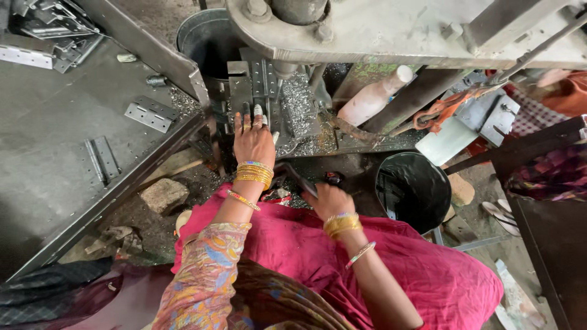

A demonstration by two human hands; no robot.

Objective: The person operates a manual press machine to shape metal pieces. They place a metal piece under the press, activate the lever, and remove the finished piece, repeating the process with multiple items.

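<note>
Under the grey metal press, we are laying our left hand, fingers together, on a flat steel hinge plate; our right hand is curling around something hidden

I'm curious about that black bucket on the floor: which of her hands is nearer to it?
Right. The right hand rests at her lap just beside the black bucket; the left hand reaches up to the press bed, farther off.

Pink cloth on lap; gold bangles; grey metal hinges; black bucket
</note>
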